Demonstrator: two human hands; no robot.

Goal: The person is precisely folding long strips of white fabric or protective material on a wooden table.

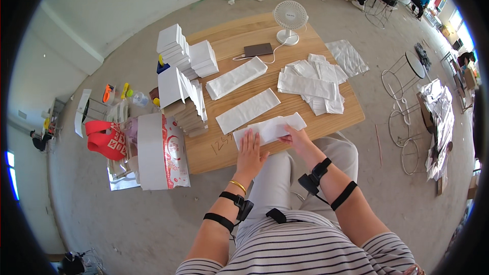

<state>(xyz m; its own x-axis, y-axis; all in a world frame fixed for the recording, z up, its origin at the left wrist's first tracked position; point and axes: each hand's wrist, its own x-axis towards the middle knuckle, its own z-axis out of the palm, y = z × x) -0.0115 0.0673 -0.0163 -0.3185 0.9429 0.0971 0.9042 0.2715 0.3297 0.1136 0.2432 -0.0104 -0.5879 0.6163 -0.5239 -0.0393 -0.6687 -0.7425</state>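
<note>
A white folded strip (271, 128), whether paper or thin cloth I cannot tell, lies along the table's near edge. My left hand (249, 148) rests flat on its left end with the fingers stretched out. Near the right end, my right hand (296, 138) pinches the strip's lower edge, and the corner beyond it lifts slightly. Just past it lies a single flat white strip (248, 110). Farther back is a thicker stack of white strips (236, 78). To the right, several more strips form a loose, fanned pile (310, 84).
White box stacks (179, 85) stand on the wooden table's (326, 131) left side. A white fan (289, 20) and a brown power bank (258, 49) joined by a cable sit at the back. Left are a carton (151, 152) and red bag (105, 140); right, wire-legged stools (405, 71). Other people work farther off.
</note>
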